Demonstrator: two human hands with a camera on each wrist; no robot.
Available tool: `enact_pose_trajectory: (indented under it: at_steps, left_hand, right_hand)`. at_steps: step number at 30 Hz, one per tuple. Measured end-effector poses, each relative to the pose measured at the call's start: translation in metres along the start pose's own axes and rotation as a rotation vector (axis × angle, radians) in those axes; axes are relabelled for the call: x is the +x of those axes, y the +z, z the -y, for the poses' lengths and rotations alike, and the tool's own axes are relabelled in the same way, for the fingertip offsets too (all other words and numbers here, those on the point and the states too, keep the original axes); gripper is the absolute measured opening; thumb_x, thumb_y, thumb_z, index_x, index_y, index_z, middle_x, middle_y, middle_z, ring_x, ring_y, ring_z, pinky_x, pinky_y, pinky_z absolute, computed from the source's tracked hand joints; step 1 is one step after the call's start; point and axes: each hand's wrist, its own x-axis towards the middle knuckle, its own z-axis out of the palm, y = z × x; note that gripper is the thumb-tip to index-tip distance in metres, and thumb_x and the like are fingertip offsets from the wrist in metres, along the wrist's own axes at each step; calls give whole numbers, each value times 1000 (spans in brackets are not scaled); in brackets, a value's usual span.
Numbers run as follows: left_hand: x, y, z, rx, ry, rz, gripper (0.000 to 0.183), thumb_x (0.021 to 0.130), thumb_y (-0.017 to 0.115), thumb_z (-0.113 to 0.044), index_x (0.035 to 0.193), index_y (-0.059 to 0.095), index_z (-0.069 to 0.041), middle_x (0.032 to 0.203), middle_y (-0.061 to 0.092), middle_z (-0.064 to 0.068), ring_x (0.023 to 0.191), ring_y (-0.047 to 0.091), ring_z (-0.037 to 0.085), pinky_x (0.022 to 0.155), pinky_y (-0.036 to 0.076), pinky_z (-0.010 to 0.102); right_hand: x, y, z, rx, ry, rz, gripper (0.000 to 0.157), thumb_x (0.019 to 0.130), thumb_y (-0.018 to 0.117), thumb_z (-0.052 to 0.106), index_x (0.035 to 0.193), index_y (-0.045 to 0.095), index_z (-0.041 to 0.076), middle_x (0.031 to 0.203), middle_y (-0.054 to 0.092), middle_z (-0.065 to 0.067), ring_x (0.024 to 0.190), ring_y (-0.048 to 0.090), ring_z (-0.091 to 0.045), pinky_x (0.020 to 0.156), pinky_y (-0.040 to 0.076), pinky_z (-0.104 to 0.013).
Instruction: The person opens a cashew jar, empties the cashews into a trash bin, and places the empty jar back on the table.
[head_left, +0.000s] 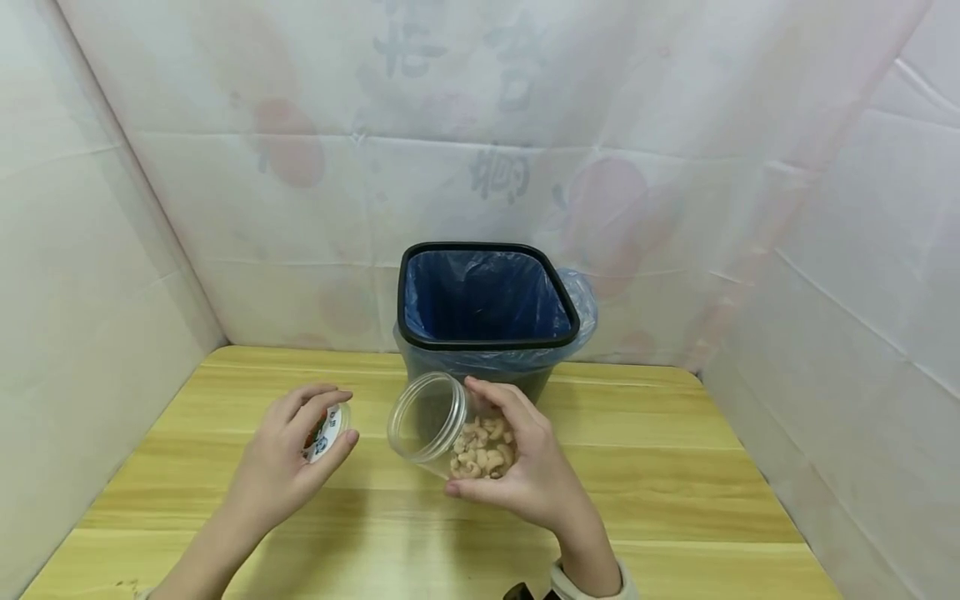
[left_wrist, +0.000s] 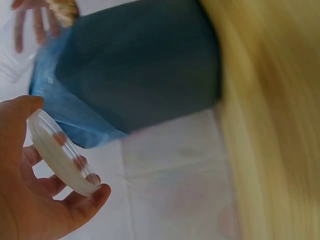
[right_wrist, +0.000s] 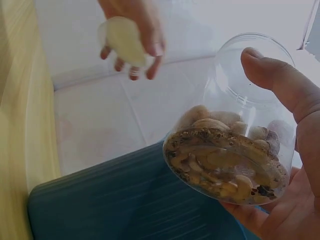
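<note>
My right hand (head_left: 532, 462) grips a clear plastic jar (head_left: 431, 417) round its side, tilted with its open mouth to the left. Cashews (head_left: 483, 450) lie in the bottom part of the jar, and the right wrist view shows dark crumbs among them at the base (right_wrist: 225, 165). On the left, my left hand (head_left: 288, 454) holds a round lid (head_left: 327, 433) by its edge between thumb and fingers, apart from the jar. The lid has a printed label on top and a clear rim (left_wrist: 62, 155).
Just behind the jar stands a trash bin (head_left: 487, 343) with a black rim and a blue plastic bag (head_left: 577, 308) lining it. Bin and hands are over a wood-grain table (head_left: 660, 467). White cloth walls (head_left: 360, 200) with faint printing enclose the back and sides.
</note>
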Motion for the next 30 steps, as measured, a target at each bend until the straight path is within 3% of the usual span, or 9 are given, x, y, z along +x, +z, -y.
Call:
enact_pose_trajectory:
  at_steps: [6,12,17,24,30]
  left_hand:
    - [0,3,24,60,19,36,44,80,83,-28,120,69,-16,125,62,5,110,57,31,71,52,41]
    - [-2,4,42,100,2,93,42,78,85,-28,115,69,-15,121,62,9,109,57,35,73,53,46]
    - [-6,6,54,125,-25,155,39,79,85,-30,112,69,-16,117,62,8,102,59,37,71,53,48]
    - [-5,9,74,167,-63,258,39,77,86,-33,109,71,-16,117,63,12,99,60,41,61,53,42]
    - [-6,10,88,201,-96,329,44,77,85,-34,113,71,-13,119,62,15,104,58,44,58,54,45]
  right_hand:
    - [0,-5,5,-3,45,-6,101,59,98,20,146,48,16,137,55,-1,121,57,-18,99,51,-32]
    - [7,-8,25,-3,40,-9,97,57,97,9,141,51,6,132,58,-7,119,58,-17,99,52,-33]
    - [9,-10,32,-1,49,-12,95,57,97,7,140,51,4,131,59,-6,118,58,-16,99,52,-32]
    - [9,-9,30,-3,39,-15,95,57,97,7,140,52,4,130,59,-7,118,59,-18,99,51,-30]
    - [2,-4,4,-5,37,-4,99,60,98,20,146,48,15,135,56,-2,120,58,-19,100,50,-31]
